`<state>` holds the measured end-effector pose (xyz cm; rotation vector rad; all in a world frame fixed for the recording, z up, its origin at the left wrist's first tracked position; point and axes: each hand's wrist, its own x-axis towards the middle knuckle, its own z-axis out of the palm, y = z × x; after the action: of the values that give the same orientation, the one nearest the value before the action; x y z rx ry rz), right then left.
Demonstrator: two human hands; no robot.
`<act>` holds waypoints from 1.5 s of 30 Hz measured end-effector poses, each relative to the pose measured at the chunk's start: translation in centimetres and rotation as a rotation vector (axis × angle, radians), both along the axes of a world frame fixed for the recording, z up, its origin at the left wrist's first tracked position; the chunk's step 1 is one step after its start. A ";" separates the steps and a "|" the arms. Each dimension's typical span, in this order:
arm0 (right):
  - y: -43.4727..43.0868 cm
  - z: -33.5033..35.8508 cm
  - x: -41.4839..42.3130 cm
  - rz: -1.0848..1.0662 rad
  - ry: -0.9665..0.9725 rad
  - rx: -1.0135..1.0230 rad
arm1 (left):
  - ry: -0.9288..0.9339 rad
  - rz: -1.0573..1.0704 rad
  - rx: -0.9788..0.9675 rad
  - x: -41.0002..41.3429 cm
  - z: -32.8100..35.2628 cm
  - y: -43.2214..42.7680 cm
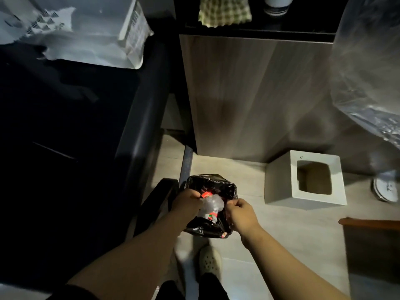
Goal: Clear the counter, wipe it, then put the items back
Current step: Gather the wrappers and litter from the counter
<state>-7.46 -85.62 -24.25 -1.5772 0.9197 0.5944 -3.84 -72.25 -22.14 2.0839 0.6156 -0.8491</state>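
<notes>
Crumpled clear plastic wrapper, head view: clearing step, rubbish going into the floor bin.
We log it in the mouth of the black plastic bin liner, long axis running roughly away from us. Left hand seems to grip its far end; right hand pinches the liner's rim. Next, we judge: let go.

We are seeing a glossy black plastic bag, a crinkly clear plastic wrapper, a matt wood-grain cabinet, a checked woven cloth and a smooth floor.
</notes>
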 end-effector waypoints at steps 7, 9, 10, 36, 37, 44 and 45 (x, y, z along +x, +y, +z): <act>1.1 3.9 1.6 0.078 -0.097 -0.039 | -0.182 -0.103 0.025 0.5 3.1 1.3; 1.4 6.1 2.3 0.133 -0.161 -0.066 | -0.200 -0.141 0.044 1.0 5.1 1.6; 1.6 7.2 2.6 0.165 -0.193 -0.086 | -0.215 -0.154 0.053 1.2 6.2 1.7; 29.3 28.1 6.0 1.135 -0.875 -0.563 | -0.690 -0.248 0.583 -1.6 27.1 30.1; 31.5 28.2 5.6 1.154 -0.878 -0.556 | -0.685 -0.237 0.585 -2.1 27.2 32.3; 46.7 28.4 3.3 1.203 -0.915 -0.465 | -0.680 -0.144 0.627 -5.9 27.6 46.8; 48.5 28.4 3.0 1.201 -0.923 -0.451 | -0.680 -0.136 0.639 -6.3 27.5 48.7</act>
<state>-4.48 -37.10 4.16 -2.4160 -0.7294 0.3448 -10.17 -23.59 5.39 2.8025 0.3905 0.0568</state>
